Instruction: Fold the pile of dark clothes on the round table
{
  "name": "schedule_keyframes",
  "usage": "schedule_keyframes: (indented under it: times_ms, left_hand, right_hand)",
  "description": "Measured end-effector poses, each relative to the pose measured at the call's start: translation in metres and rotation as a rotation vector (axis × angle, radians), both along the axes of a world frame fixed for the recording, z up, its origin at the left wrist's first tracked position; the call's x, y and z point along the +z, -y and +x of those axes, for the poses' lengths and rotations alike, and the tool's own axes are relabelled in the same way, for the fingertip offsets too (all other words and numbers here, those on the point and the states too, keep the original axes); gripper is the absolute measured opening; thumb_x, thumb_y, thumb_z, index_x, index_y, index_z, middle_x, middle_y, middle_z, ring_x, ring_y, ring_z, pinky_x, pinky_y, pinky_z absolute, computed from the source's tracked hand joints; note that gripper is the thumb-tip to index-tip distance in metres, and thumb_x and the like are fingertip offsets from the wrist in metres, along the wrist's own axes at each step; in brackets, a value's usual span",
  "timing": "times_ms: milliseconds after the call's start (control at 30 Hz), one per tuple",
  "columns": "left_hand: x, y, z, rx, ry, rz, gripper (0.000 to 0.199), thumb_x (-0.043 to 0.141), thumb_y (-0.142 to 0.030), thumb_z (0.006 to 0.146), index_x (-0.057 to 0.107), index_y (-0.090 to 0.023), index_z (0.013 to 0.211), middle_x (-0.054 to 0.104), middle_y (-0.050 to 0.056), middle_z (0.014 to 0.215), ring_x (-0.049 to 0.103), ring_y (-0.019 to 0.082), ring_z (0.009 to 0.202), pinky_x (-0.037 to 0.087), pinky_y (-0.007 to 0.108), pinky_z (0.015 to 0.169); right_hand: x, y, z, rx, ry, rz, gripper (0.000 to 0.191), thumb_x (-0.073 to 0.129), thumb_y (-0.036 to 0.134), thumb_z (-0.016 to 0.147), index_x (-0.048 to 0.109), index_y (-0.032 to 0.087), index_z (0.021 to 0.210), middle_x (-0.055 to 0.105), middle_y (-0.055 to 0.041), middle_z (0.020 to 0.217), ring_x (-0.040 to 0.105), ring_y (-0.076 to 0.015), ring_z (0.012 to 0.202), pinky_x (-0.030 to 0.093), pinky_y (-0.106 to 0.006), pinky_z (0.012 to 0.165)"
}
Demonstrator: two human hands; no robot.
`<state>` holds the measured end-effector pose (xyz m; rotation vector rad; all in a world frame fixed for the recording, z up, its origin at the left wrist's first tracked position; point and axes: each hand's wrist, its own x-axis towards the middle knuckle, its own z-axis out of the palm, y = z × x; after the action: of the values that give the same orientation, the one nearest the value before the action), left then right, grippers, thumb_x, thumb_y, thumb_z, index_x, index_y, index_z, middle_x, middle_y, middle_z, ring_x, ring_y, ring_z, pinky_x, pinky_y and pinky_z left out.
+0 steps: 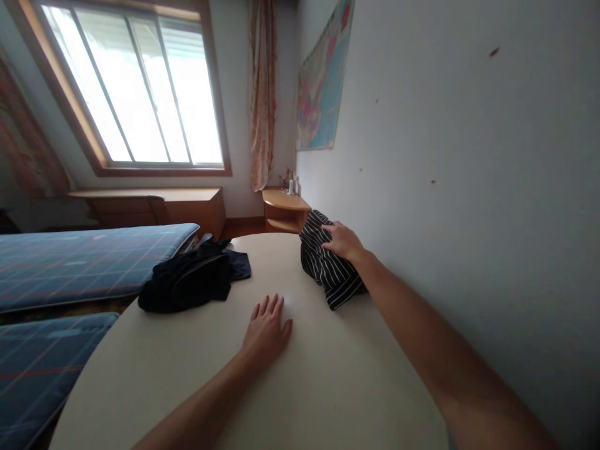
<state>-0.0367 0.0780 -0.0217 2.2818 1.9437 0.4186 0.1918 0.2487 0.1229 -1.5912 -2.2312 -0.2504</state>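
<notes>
Filling the foreground, a pale table [328,381] is bordered by a wall [469,125] on its right and mattresses [94,259] on its left. At the table's far right, striped cloth [325,272] is touched by the right hand [344,240]; whether its fingers are clamped cannot be told. The left hand [267,328] is laid mid-table, fingers slightly apart. A dark bundle [187,281] is set far left; beyond the table, a window [140,94] is seen.
</notes>
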Motion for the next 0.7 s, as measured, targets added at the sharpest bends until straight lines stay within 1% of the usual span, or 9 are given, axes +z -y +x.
schedule_keyframes:
  times_ms: [133,200,267,333,433,567,633,700]
  left_hand:
    - [0.001,0.000,0.000,0.001,0.002,-0.007,0.063,0.039,-0.041,0.094,0.037,-0.013,0.150,0.031,0.008,0.159,0.022,0.028,0.148,0.019,0.045,0.121]
    - [0.000,0.000,0.000,0.005,0.007,-0.009,0.063,0.039,-0.040,0.094,0.037,-0.013,0.150,0.031,0.008,0.159,0.023,0.028,0.148,0.018,0.045,0.121]
    - [-0.002,-0.001,0.000,0.008,0.013,-0.005,0.063,0.040,-0.040,0.093,0.037,-0.013,0.150,0.032,0.008,0.158,0.022,0.028,0.148,0.018,0.046,0.121]
    - [-0.003,-0.001,0.000,0.007,0.017,0.004,0.062,0.040,-0.040,0.093,0.037,-0.014,0.150,0.032,0.008,0.158,0.022,0.028,0.148,0.019,0.045,0.121]
    - [-0.004,-0.001,0.001,0.012,0.016,0.016,0.063,0.040,-0.039,0.093,0.037,-0.014,0.150,0.032,0.008,0.158,0.023,0.028,0.148,0.019,0.045,0.121]
    - [-0.003,-0.001,0.001,0.011,0.016,0.015,0.063,0.040,-0.039,0.092,0.037,-0.013,0.150,0.033,0.008,0.158,0.023,0.028,0.148,0.019,0.045,0.121]
    - [-0.003,-0.001,0.001,0.011,0.016,0.019,0.062,0.040,-0.039,0.092,0.038,-0.014,0.150,0.033,0.008,0.158,0.023,0.028,0.148,0.019,0.045,0.121]
    - [-0.004,-0.001,0.001,0.014,0.014,0.018,0.062,0.041,-0.039,0.092,0.038,-0.014,0.149,0.033,0.008,0.158,0.023,0.028,0.148,0.019,0.045,0.121]
  right_hand:
    - [0.009,-0.017,0.021,-0.018,-0.057,0.011,0.066,0.078,0.035,0.075,0.058,0.016,0.136,0.059,-0.0156,0.129,0.061,-0.0277,0.113,0.045,-0.037,0.101]
    - [0.009,-0.028,0.039,-0.039,-0.095,0.009,0.068,0.079,0.038,0.074,0.059,0.016,0.135,0.061,-0.0160,0.129,0.060,-0.0278,0.116,0.044,-0.038,0.103]
    - [0.005,-0.039,0.061,-0.066,-0.125,-0.008,0.069,0.080,0.040,0.073,0.059,0.016,0.134,0.061,-0.0154,0.130,0.058,-0.0282,0.119,0.042,-0.039,0.105]
    - [-0.006,-0.049,0.084,-0.101,-0.144,-0.033,0.068,0.080,0.040,0.072,0.061,0.015,0.133,0.061,-0.0152,0.133,0.056,-0.0284,0.123,0.040,-0.037,0.107]
    - [-0.032,-0.056,0.112,-0.169,-0.163,-0.092,0.063,0.077,0.040,0.074,0.063,0.015,0.130,0.062,-0.0145,0.133,0.057,-0.0287,0.123,0.042,-0.037,0.106]
    - [-0.070,-0.052,0.130,-0.279,-0.167,-0.185,0.052,0.064,0.046,0.084,0.066,0.014,0.125,0.064,-0.0164,0.129,0.059,-0.0284,0.120,0.043,-0.037,0.103]
    - [-0.081,-0.048,0.133,-0.372,-0.179,-0.197,0.051,0.057,0.047,0.089,0.065,0.012,0.125,0.067,-0.0184,0.124,0.062,-0.0288,0.116,0.046,-0.037,0.099]
    - [-0.082,-0.045,0.135,-0.439,-0.180,-0.182,0.048,0.055,0.044,0.090,0.065,0.011,0.124,0.068,-0.0196,0.120,0.064,-0.0292,0.111,0.047,-0.037,0.095]
